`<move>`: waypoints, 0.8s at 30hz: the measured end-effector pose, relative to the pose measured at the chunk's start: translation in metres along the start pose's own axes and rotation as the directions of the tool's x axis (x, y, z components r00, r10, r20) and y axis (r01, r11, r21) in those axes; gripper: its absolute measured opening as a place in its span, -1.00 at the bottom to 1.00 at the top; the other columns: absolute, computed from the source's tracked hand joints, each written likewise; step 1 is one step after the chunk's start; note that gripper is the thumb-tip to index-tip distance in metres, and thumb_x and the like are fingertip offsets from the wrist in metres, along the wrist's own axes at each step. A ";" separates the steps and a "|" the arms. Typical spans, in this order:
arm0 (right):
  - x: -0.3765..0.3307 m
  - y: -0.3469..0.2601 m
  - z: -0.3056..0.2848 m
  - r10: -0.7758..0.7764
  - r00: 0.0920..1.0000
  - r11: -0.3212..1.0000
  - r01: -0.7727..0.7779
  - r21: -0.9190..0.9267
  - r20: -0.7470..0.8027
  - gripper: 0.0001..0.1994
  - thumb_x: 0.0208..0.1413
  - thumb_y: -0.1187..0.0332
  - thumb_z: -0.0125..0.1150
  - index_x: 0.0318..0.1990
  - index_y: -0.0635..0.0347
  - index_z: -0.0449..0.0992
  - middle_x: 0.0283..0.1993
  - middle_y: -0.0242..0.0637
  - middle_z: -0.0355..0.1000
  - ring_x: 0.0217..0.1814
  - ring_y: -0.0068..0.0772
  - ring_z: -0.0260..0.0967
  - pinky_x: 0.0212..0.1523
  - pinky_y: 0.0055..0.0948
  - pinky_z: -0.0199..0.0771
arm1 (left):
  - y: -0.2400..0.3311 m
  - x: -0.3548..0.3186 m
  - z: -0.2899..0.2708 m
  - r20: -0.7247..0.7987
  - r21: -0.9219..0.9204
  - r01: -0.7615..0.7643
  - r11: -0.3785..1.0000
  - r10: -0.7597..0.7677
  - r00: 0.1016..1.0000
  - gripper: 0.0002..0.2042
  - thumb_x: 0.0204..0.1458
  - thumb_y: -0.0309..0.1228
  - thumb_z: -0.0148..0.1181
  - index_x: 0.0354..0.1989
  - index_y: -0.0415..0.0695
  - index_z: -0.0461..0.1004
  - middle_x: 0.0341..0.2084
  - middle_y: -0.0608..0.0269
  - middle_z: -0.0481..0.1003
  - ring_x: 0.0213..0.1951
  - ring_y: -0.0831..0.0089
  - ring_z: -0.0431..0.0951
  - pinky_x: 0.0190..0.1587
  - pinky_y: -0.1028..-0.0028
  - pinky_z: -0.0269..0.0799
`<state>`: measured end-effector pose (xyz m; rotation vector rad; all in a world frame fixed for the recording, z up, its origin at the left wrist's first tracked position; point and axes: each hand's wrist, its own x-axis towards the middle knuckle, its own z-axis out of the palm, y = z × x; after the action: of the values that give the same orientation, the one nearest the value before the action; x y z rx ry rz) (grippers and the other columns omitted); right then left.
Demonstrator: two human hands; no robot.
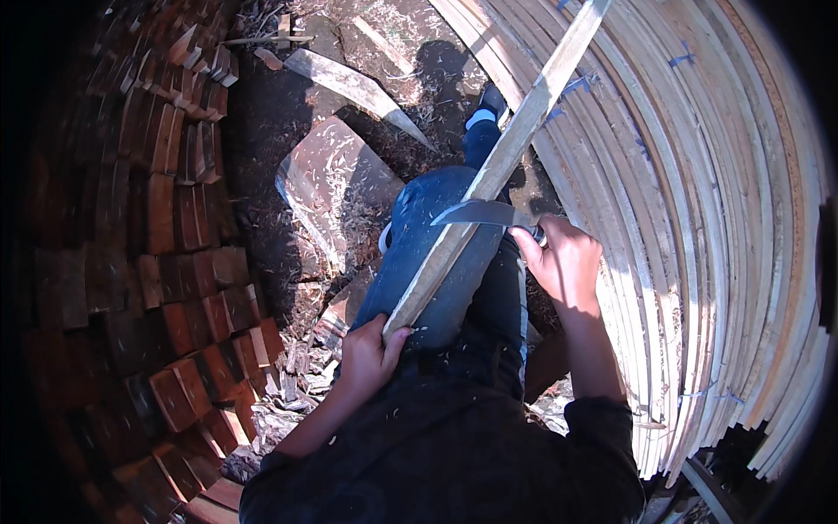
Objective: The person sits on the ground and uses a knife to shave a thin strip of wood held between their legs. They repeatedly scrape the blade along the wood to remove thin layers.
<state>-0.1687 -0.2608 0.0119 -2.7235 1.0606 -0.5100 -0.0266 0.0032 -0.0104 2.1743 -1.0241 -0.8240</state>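
Note:
A long, pale wooden strip (pixel 515 140) slants across my lap, from my left hip up to the far right. Around its near end my left hand (pixel 368 356) is closed, with the thumb along the side. My right hand (pixel 563 259) grips the handle of a knife with a curved blade (pixel 478 212); the fingers hide most of that handle. The blade lies across the strip above my thigh, its tip pointing left. Whether the edge bites into the wood I cannot tell.
Stacked cut wooden blocks (pixel 188 384) rise along the left. On the right lies a big pile of long wooden strips (pixel 698 227), some tied with blue bands. A flat board (pixel 336 183) and a pointed plank (pixel 349 87) lie on the shaving-strewn ground ahead.

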 end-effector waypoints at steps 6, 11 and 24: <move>0.018 0.016 0.000 0.017 0.997 0.994 -0.025 -0.110 -0.079 -0.50 -0.07 -0.09 0.27 -0.68 0.16 0.35 -0.75 -0.24 0.28 -0.68 -0.16 0.35 -0.66 -0.32 0.31 | 0.000 -0.002 0.001 0.011 -0.017 0.027 0.999 -0.027 1.000 -0.65 0.08 -0.17 0.12 -0.51 -0.25 0.36 -0.72 -0.10 0.36 -0.57 -0.08 0.46 -0.53 0.15 0.32; 0.054 0.086 -0.018 0.405 0.879 0.867 -0.457 -0.201 -0.250 -0.42 0.06 -0.19 0.07 -0.57 0.26 0.48 -0.70 -0.11 0.35 -0.62 0.00 0.36 -0.55 -0.15 0.35 | 0.002 -0.004 0.001 -0.001 0.029 0.016 0.999 -0.016 1.000 -0.64 0.08 -0.16 0.12 -0.50 -0.26 0.36 -0.74 -0.09 0.36 -0.58 -0.07 0.46 -0.54 0.16 0.33; 0.005 0.026 -0.024 0.319 0.948 0.947 -0.319 0.029 0.005 -0.56 0.01 -0.02 0.23 -0.57 0.24 0.47 -0.72 -0.12 0.34 -0.62 0.01 0.38 -0.59 -0.25 0.34 | 0.002 0.004 -0.001 0.052 -0.007 -0.029 1.000 0.029 0.998 -0.66 0.06 -0.20 0.15 -0.50 -0.28 0.36 -0.70 -0.10 0.38 -0.57 -0.09 0.45 -0.52 0.14 0.33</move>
<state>-0.1908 -0.2840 0.0280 -2.4548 1.4451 -0.4656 -0.0249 -0.0006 -0.0096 2.1381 -1.0751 -0.8734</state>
